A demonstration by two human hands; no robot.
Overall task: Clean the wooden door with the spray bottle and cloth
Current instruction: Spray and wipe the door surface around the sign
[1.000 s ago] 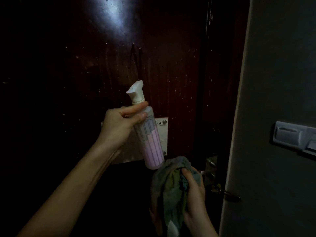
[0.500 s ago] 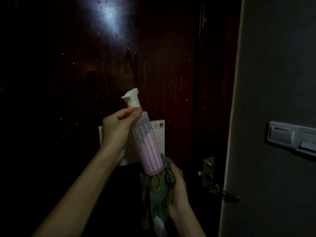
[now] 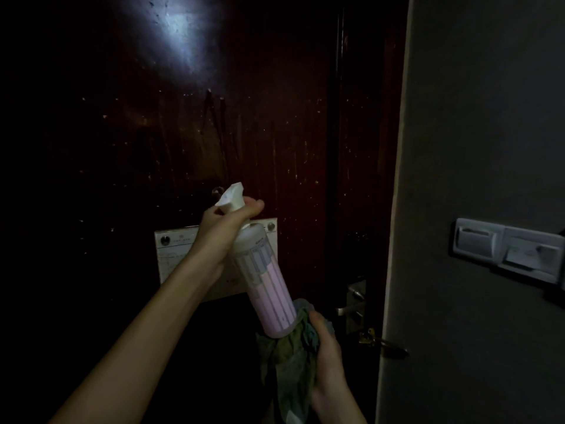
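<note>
Greenish, crumpled cloth lowest and nearest, bunched in the right hand, fingers closed around the folds, loose end hanging down out of view at the bottom edge. Touching the top of that bundle: the base of the spray bottle, a clear cylinder with pale pink contents and a striped label, tilted so the white nozzle leans up and to the left. Gripped at the neck by the left hand, wrapped closed just under the nozzle, thumb lying across the near side of the neck, forearm reaching in from the lower left. Directly behind the bottle and left hand, fixed to the door: a pale rectangular plaque with round fasteners at the upper corners, print too small to read. Around and above it, the dark reddish wooden door, glossy, with vertical streaks and scattered pale specks, plus a bright bluish-white glare patch near the top. At the door's right edge, level with the cloth, a metal lock plate and lever handle, with a brass-coloured fitting just below. Farthest right, a grey wall carrying a light switch panel.
</note>
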